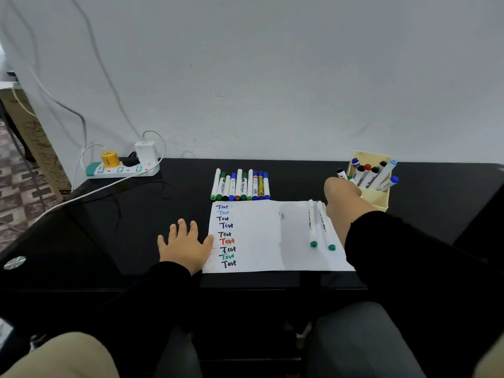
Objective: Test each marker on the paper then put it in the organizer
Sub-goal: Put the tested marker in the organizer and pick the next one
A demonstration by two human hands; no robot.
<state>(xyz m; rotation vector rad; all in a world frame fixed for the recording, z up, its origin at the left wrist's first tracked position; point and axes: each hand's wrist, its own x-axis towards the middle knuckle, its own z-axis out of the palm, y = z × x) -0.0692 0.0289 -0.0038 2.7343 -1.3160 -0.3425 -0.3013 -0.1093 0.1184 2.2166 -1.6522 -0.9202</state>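
A white paper [261, 241] lies on the black desk, with several coloured "Test" words down its left side. My left hand [185, 245] rests flat with spread fingers at the paper's left edge. My right hand [342, 192] reaches to the cream organizer [377, 199] and holds a black-capped marker [341, 173] at its left side; its fingers are hidden. Several markers stand in the organizer. Two green-capped markers [320, 225] lie on the paper's right part. A row of markers [241, 185] lies just beyond the paper.
A white power strip [122, 169] with a yellow plug and a white charger sits at the back left, its cables trailing over the desk. The wall stands right behind the desk. My knees show below the desk's front edge.
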